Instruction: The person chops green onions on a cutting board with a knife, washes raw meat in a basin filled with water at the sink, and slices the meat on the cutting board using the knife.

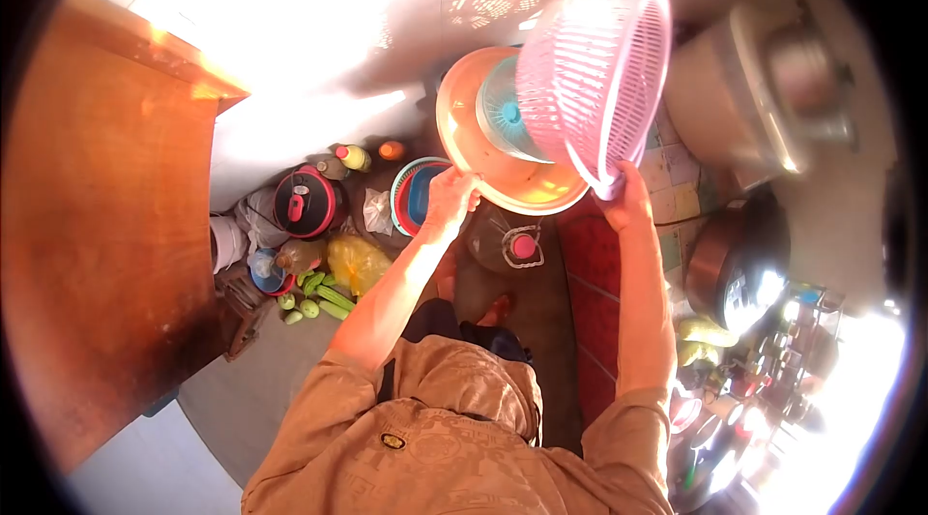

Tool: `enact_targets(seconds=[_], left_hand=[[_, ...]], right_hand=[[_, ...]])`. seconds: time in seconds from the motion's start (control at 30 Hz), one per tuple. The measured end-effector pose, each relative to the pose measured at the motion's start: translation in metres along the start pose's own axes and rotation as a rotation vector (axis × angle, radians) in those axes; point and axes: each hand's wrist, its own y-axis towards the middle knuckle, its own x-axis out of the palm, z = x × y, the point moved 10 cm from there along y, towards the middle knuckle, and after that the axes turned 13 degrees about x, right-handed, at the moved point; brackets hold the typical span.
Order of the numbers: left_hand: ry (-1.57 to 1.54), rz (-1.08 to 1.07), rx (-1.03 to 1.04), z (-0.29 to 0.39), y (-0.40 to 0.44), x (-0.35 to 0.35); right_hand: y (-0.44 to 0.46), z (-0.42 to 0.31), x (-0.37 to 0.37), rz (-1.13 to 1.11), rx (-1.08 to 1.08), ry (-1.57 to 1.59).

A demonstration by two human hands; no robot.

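My left hand (454, 198) is closed on the near rim of a wide orange basin (459, 89). Inside that basin sits a clear bowl with a teal bottom (503, 114). Tilted over the basin's right side is a pink slotted plastic basket (594, 60), its opening facing right. My right hand (630, 201) has its fingers around the basket's lower rim; some of the fingers are hidden behind it. Below the basin, a container with a pink cap (523, 245) stands on the floor between my arms.
An orange-brown wooden panel (116, 225) rises at left. Green vegetables (324, 294), a yellow plastic bag (356, 264), a black-and-red round appliance (307, 201) and nested tubs (414, 201) crowd the floor. At right stand a large metal pot (720, 80), a dark round cooker (737, 259) and cluttered kitchenware.
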Motion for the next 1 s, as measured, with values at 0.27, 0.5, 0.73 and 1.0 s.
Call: enact_targets(seconds=[0.27,0.5,0.73,1.0], left_hand=[[-0.021,-0.013,-0.001,-0.003,0.01,0.032],[-0.046,-0.043,0.038,0.0,0.018,0.047],[0.007,-0.057,0.054,0.0,0.017,0.06],[0.166,-0.109,0.088,0.005,0.015,0.06]], right_hand=[[0.019,0.029,0.026,0.044,0.063,-0.02],[0.017,0.024,0.037,0.049,0.085,0.015],[0.033,0.032,0.034,-0.046,0.112,0.173],[0.066,0.034,0.024,-0.048,0.132,0.201]])
